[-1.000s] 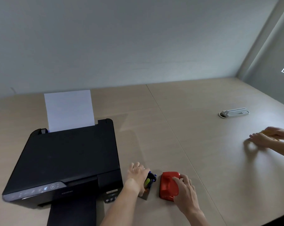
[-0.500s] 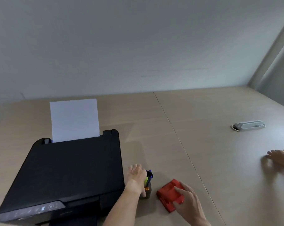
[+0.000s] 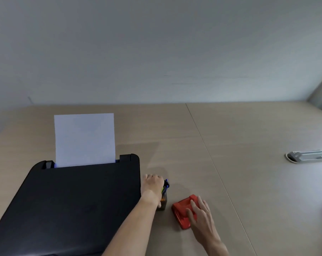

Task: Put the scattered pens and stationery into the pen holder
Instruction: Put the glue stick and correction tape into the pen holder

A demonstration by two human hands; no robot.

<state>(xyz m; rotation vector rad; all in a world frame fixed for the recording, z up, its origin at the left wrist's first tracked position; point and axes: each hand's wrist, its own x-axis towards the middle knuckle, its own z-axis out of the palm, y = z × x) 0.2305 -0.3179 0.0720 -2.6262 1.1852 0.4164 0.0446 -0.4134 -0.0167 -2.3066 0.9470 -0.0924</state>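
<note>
A small dark pen holder (image 3: 163, 202) stands on the table just right of the printer, with a blue pen (image 3: 166, 184) and a yellow-green marker sticking out of it. My left hand (image 3: 153, 187) is wrapped around the holder from the left and hides most of it. A red hole punch (image 3: 182, 211) lies to the right of the holder. My right hand (image 3: 200, 215) rests on the punch, fingers spread over its top and right side.
A black printer (image 3: 73, 200) with a white sheet (image 3: 84, 139) upright in its feed fills the near left. A grey-white stapler-like object (image 3: 308, 156) lies at the far right. A seam runs across the beige table (image 3: 230, 145). Something dark shows at the right edge.
The view has tilted and shifted, so things sit lower and further right. The other person's hands at the right have left the view. The red punch has turned slightly under my right hand.
</note>
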